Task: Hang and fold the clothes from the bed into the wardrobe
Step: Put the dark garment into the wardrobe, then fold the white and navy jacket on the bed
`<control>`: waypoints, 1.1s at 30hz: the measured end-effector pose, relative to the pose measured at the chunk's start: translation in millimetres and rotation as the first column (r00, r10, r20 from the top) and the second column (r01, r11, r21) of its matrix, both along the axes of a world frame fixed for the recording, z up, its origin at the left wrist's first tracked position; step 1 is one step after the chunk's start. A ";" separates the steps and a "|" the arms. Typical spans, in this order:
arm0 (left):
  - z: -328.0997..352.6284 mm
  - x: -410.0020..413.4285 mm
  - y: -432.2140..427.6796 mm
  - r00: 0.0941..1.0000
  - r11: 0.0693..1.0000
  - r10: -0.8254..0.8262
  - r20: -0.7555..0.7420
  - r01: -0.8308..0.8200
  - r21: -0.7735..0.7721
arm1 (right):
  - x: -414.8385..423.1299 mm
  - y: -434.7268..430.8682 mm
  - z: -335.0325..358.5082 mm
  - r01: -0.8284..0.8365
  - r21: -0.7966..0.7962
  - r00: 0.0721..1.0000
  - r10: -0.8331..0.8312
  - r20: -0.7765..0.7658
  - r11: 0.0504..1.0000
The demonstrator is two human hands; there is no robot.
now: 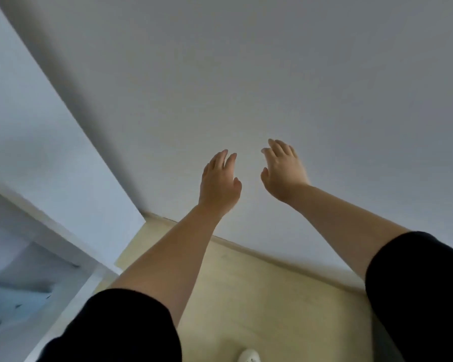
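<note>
Both hands — left [218, 180], right [282, 171] — are held up, spread and empty. No clothes are seen; the wardrobe [37, 270] lies near left.

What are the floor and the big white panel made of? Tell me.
Floor: pale yellowish wood or laminate, matte, faint grain; which one is unclear. White panel: smooth, matte, featureless, probably painted wall or a laminated wardrobe face; the blur leaves it open.

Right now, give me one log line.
left hand: open, empty | right hand: open, empty | facing: wall | clothes: none seen
</note>
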State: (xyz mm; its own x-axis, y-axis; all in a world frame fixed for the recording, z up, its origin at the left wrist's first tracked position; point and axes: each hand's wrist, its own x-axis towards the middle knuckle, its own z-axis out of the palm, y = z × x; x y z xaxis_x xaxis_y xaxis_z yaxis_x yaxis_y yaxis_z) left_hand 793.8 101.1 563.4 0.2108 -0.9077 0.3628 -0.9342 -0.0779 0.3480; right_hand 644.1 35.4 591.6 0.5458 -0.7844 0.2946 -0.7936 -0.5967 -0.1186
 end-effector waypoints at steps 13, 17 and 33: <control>-90.5 -247.4 -124.9 0.974 0.960 -0.225 0.020 0.218 0.175 | -278.6 -98.4 -75.9 0.187 -0.003 0.942 -0.180 -0.282 0.982; -141.8 -289.8 -144.2 0.986 0.967 -0.159 0.050 0.145 0.211 | -309.3 -122.0 -123.8 0.101 -0.041 0.937 -0.108 -0.331 0.994; -386.9 -372.8 -166.5 0.999 0.991 -0.040 -0.025 0.042 0.126 | -367.3 -145.6 -374.4 -0.021 -0.111 0.952 -0.015 -0.305 0.994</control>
State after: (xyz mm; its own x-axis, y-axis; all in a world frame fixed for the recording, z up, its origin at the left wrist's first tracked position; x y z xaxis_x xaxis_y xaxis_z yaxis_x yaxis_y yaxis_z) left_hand 421.0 -65.4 176.6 0.1793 -0.9541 0.2399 -0.9296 -0.0845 0.3588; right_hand 276.8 -110.2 217.2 0.6256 -0.7542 0.1995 -0.7796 -0.5947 0.1965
